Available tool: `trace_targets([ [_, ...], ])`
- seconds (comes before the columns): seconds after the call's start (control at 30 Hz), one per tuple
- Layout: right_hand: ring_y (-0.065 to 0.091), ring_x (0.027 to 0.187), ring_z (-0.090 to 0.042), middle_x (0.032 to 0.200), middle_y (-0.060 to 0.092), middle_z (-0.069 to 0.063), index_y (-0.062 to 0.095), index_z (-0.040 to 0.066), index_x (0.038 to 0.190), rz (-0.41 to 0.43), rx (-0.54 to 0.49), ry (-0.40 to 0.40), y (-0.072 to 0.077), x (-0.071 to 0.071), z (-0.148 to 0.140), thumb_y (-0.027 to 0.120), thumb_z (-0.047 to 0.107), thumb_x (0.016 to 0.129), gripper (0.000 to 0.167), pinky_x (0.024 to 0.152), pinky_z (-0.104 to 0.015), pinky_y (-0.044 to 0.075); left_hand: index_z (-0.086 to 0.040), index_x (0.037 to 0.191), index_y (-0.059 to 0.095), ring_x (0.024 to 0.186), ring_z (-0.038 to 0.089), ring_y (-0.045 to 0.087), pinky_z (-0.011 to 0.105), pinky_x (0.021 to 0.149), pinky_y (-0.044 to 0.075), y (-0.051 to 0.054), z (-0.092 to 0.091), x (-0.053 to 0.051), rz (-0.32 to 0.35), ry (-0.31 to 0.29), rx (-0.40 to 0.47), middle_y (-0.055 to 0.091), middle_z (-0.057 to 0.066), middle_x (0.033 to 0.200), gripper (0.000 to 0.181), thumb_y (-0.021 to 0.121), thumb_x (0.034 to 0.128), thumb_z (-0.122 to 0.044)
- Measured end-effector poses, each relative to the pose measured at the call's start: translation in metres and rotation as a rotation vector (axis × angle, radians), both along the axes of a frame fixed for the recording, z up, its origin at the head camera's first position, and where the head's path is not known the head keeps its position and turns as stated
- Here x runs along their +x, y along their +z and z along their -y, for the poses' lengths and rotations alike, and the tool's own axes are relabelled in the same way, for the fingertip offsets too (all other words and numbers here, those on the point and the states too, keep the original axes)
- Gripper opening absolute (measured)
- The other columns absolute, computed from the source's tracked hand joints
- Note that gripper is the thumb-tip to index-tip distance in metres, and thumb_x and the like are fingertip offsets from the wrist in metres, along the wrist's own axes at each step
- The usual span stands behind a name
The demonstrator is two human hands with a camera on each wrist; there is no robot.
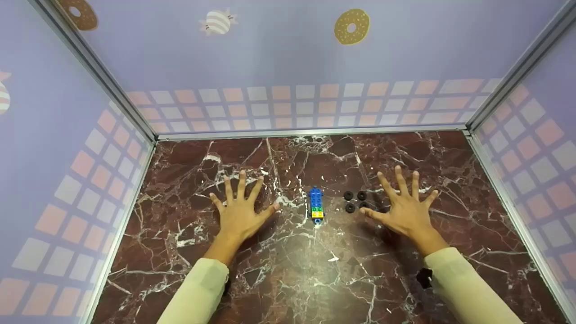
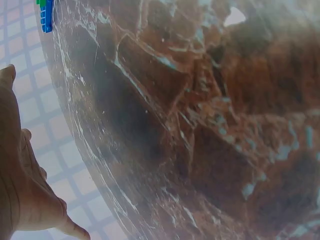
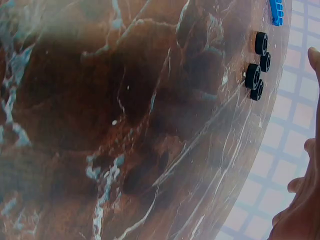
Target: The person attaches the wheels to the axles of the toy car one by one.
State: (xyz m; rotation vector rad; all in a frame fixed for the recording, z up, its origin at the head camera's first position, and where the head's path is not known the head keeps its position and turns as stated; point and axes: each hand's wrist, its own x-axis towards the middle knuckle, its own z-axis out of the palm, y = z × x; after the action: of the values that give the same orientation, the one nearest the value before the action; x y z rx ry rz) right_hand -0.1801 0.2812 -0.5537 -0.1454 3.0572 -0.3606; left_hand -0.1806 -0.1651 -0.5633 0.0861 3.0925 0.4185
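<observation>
Between the two hands lies a small toy-brick vehicle base (image 1: 316,203), mostly blue with a green and a yellow piece toward the near end. Just right of it several black toy tires (image 1: 350,207) sit close together; the right wrist view shows the tires (image 3: 253,76) standing apart from the blue piece (image 3: 276,11). My left hand (image 1: 240,213), fingers spread, is left of the vehicle base and holds nothing. My right hand (image 1: 407,211) is spread too, its thumb tip over or beside the nearest tire, partly hiding it; contact cannot be told.
The dark red marbled tabletop (image 1: 288,270) is bounded by a back panel (image 1: 288,54) and side panels with pink and white squares. Metal edging (image 1: 310,132) runs along the table's far side. A small dark object (image 1: 424,278) shows beside the right sleeve.
</observation>
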Motion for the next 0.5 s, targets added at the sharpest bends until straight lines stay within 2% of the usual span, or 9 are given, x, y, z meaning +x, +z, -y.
trace_targets([
  [0.1,-0.018,0.167,-0.054,0.186,-0.015,-0.004,0.008,0.038,0.178,0.008,0.009,0.006,0.000,-0.001,0.002,0.055,0.094,0.089,0.115,0.113,-0.092,-0.022,-0.044,0.176,0.015,0.172,0.046,-0.011,0.090,0.127,-0.002,-0.002,-0.005,-0.001,0.009,-0.012,-0.011,-0.004,0.005,0.188,0.098,0.041,0.0958,-0.094],
  [0.2,-0.016,0.168,-0.055,0.187,-0.013,-0.005,0.009,0.037,0.178,0.015,0.014,0.014,-0.002,-0.002,0.005,0.054,0.095,0.089,0.116,0.113,-0.093,-0.021,-0.042,0.177,0.019,0.173,0.044,-0.004,0.089,0.129,0.002,-0.006,-0.011,-0.002,0.003,-0.031,-0.023,0.001,0.006,0.188,0.097,0.043,0.0967,-0.092],
  [0.37,-0.012,0.168,-0.055,0.187,-0.008,-0.006,0.008,0.038,0.178,0.019,0.026,0.030,-0.003,-0.003,0.011,0.054,0.096,0.088,0.116,0.114,-0.095,-0.017,-0.040,0.177,0.021,0.174,0.043,0.006,0.088,0.130,0.004,-0.010,-0.024,-0.002,0.009,-0.065,-0.040,0.004,0.006,0.188,0.095,0.046,0.0983,-0.089],
  [0.5,-0.008,0.169,-0.055,0.188,-0.003,-0.007,0.015,0.036,0.178,0.020,0.024,0.037,-0.005,-0.003,0.015,0.054,0.096,0.088,0.115,0.115,-0.096,-0.014,-0.038,0.177,0.021,0.173,0.043,0.009,0.086,0.131,0.006,-0.012,-0.035,-0.002,0.012,-0.101,-0.048,0.007,0.006,0.188,0.097,0.042,0.0981,-0.091],
])
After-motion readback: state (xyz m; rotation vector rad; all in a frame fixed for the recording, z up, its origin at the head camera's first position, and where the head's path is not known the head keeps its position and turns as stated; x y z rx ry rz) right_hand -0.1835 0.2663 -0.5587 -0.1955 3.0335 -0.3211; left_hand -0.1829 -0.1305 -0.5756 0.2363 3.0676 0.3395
